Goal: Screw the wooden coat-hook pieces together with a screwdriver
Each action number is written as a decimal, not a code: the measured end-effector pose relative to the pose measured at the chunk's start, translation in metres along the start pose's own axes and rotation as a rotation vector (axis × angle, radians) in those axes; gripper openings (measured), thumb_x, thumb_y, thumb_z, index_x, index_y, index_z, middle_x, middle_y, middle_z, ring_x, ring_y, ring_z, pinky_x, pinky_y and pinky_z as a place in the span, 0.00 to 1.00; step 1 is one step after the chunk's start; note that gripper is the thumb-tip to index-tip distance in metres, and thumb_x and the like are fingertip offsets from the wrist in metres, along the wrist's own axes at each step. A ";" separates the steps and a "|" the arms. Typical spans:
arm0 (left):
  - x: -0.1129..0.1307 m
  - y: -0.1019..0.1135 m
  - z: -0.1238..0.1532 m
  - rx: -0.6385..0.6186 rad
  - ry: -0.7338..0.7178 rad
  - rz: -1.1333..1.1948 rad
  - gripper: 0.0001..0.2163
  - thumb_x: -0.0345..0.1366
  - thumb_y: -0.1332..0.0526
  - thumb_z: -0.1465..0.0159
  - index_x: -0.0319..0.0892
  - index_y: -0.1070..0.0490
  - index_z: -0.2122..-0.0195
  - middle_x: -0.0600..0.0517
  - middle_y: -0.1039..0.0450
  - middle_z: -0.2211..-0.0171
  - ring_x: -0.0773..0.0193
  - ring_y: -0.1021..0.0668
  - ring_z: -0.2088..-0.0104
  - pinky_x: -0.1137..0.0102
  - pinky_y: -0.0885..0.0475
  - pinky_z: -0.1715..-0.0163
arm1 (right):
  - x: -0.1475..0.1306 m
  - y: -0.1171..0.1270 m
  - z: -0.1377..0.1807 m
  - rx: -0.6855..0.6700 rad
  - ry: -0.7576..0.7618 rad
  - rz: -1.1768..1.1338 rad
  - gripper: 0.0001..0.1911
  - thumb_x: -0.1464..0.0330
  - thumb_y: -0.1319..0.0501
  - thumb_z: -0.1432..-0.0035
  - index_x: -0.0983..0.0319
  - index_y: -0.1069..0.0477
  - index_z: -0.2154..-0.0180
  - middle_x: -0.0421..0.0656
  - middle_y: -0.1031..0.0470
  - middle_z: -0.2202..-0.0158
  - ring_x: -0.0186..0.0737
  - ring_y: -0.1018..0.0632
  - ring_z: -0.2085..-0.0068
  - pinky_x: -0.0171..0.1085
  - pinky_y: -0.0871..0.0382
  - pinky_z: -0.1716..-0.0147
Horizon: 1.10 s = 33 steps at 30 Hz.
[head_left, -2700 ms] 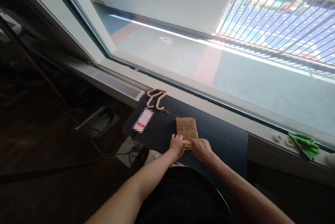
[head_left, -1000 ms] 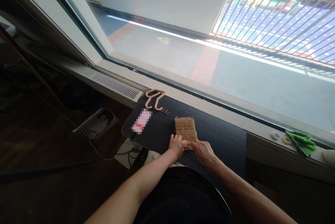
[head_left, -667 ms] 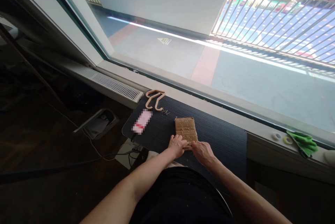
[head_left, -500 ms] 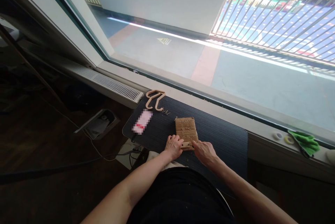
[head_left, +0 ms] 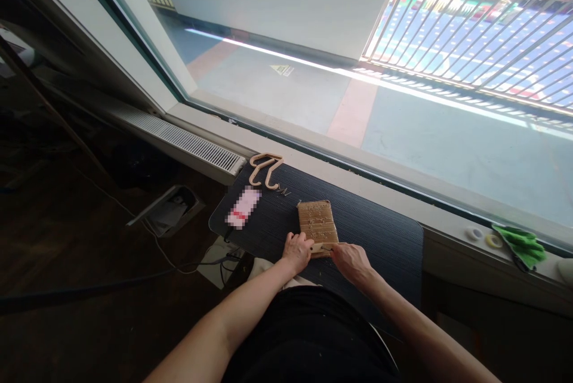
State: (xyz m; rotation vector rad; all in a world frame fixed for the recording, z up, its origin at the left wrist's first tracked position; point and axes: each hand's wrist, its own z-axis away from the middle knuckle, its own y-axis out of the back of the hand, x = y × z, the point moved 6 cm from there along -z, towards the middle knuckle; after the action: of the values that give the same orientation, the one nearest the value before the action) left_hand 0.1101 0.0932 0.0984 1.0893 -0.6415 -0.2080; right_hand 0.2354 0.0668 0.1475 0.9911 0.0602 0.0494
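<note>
A block of layered corrugated cardboard point(head_left: 317, 220), its top scored and pitted, lies on the dark table in front of me. Across its near end rests a small pale wooden piece point(head_left: 317, 247). The curled fingers of my left hand point(head_left: 297, 253) press and hold the left end of this piece. My right hand point(head_left: 351, 261) is closed at the other end, around a thin dark tool point(head_left: 328, 249) whose tip meets the wood. Most of that tool is hidden inside the fist, so its kind does not show.
Wooden hook-shaped pieces point(head_left: 267, 169) lie at the table's point(head_left: 385, 234) far left, near several small metal bits point(head_left: 283, 191) and a blurred pink item point(head_left: 244, 207). On the windowsill at right are tape rolls point(head_left: 493, 241) and a green glove point(head_left: 521, 244). A radiator point(head_left: 188, 141) adjoins the table.
My right hand has shifted very slightly at the wooden piece, and the thin dark tool shows a little more. My left hand keeps its hold on the wood.
</note>
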 end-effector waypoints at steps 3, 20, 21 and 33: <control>0.000 0.000 0.000 0.001 0.004 -0.003 0.06 0.34 0.45 0.42 0.46 0.31 0.64 0.49 0.35 0.63 0.60 0.31 0.61 0.62 0.44 0.56 | -0.003 0.007 0.003 0.011 0.029 0.002 0.09 0.70 0.49 0.42 0.63 0.31 0.64 0.46 0.24 0.68 0.41 0.23 0.67 0.34 0.35 0.69; 0.002 0.004 0.001 -0.035 0.032 -0.015 0.07 0.34 0.45 0.41 0.46 0.32 0.63 0.49 0.35 0.62 0.60 0.30 0.60 0.60 0.45 0.53 | -0.010 0.006 0.002 0.027 -0.005 -0.004 0.10 0.70 0.52 0.40 0.63 0.32 0.65 0.47 0.24 0.69 0.40 0.23 0.66 0.34 0.36 0.69; 0.002 0.004 0.001 -0.037 0.032 -0.016 0.07 0.34 0.46 0.41 0.46 0.32 0.63 0.49 0.35 0.62 0.60 0.30 0.60 0.60 0.45 0.53 | -0.010 0.007 0.002 0.026 -0.002 -0.002 0.10 0.70 0.51 0.41 0.63 0.33 0.65 0.47 0.25 0.69 0.40 0.23 0.66 0.34 0.36 0.69; 0.003 0.005 0.002 -0.055 0.041 -0.021 0.07 0.33 0.46 0.40 0.45 0.32 0.62 0.48 0.35 0.61 0.59 0.29 0.60 0.60 0.45 0.54 | -0.018 0.014 0.000 0.032 0.088 0.023 0.11 0.74 0.52 0.41 0.63 0.32 0.66 0.46 0.25 0.69 0.39 0.23 0.68 0.33 0.37 0.72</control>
State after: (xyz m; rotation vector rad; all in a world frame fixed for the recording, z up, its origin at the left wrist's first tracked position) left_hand 0.1111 0.0929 0.1048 1.0446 -0.5850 -0.2197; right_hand 0.2177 0.0730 0.1595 1.0218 0.1310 0.1137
